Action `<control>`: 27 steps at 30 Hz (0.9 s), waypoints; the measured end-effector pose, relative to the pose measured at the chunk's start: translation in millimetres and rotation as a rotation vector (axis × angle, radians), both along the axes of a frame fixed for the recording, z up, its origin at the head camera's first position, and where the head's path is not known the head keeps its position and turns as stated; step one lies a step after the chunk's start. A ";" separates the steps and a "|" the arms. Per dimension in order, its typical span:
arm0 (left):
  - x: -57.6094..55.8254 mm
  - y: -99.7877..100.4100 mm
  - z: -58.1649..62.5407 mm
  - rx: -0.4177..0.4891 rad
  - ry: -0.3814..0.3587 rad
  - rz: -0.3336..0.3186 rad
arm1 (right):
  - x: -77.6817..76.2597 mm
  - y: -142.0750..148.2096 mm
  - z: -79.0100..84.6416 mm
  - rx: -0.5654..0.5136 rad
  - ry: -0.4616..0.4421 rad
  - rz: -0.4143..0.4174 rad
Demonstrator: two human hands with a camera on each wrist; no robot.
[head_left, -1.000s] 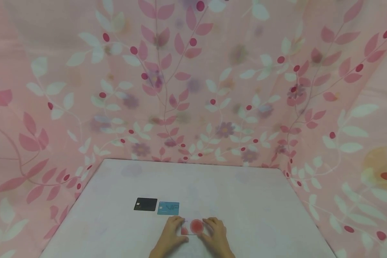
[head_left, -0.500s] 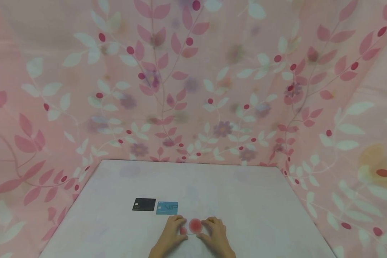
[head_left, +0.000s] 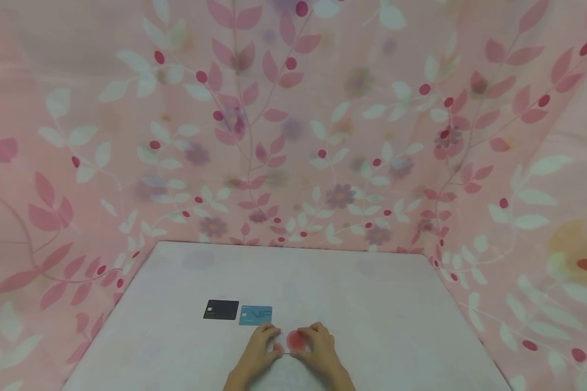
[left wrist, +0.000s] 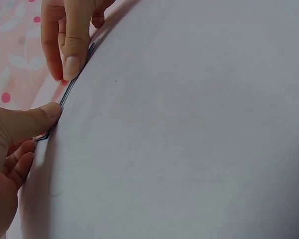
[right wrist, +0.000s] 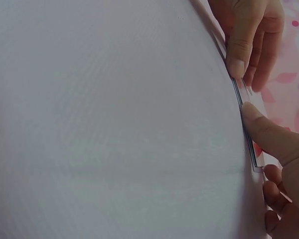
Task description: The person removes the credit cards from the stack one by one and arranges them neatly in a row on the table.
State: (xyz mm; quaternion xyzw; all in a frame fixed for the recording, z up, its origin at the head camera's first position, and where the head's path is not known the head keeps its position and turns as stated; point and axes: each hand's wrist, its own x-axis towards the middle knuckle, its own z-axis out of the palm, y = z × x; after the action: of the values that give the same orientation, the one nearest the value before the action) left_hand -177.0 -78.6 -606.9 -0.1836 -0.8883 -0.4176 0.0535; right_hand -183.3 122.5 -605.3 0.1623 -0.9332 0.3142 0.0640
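Note:
Between my hands lies a thin, card-sized rectangular piece with red circles [head_left: 295, 341], low in the middle of the head view. My left hand [head_left: 261, 348] holds its left end, thumb on the near side and fingers on the far side. My right hand [head_left: 320, 350] grips the right end likewise, its fingers partly covering the larger red circle. Both wrist views show the piece nearly edge-on: dark parallel lines [left wrist: 70, 92] run along its edge, and a clear corner [right wrist: 259, 169] shows by my right hand. Whether it is one card or several layers I cannot tell.
A blue card marked VIP [head_left: 256, 315] lies just beyond my left hand. To its left is a black card [head_left: 221, 309]. They all lie on a white table [head_left: 372, 304], with pink flowered cloth [head_left: 293, 136] hanging behind and at both sides.
My right hand has shifted slightly left, and its fingers now cover more of the red circle. My left hand and the two cards stay about where they were.

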 end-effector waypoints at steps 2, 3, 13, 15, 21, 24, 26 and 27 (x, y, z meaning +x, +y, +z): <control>-1.4 -0.9 0.1 -0.004 -0.023 -0.002 | -1.4 2.4 -0.1 -0.010 -0.033 0.003; -2.0 -1.3 -0.1 -0.006 -0.031 -0.004 | -2.2 3.3 0.4 -0.010 -0.057 0.004; -3.4 -1.2 -1.8 -0.029 -0.055 -0.017 | -8.1 6.5 9.8 -0.056 -0.244 0.020; -2.9 -0.6 -1.7 -0.028 -0.067 -0.019 | -8.0 6.6 9.3 -0.062 -0.249 0.023; -4.0 2.2 -1.8 0.007 -0.048 -0.016 | -7.6 7.6 7.0 -0.077 -0.216 0.032; -4.1 3.5 -2.6 0.032 -0.036 -0.013 | -6.8 7.9 6.8 -0.108 -0.201 0.041; -3.8 4.2 -3.1 0.043 -0.039 -0.010 | -5.2 8.6 6.2 -0.123 -0.192 0.050; -3.4 4.5 -3.2 0.046 -0.034 -0.010 | -4.1 9.0 5.9 -0.128 -0.189 0.055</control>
State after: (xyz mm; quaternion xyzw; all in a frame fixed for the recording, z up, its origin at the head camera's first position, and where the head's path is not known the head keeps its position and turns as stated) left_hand -180.4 -74.1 -610.2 -0.1796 -0.8782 -0.4415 0.0405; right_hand -187.4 131.5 -599.4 0.1530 -0.9082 0.3888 -0.0227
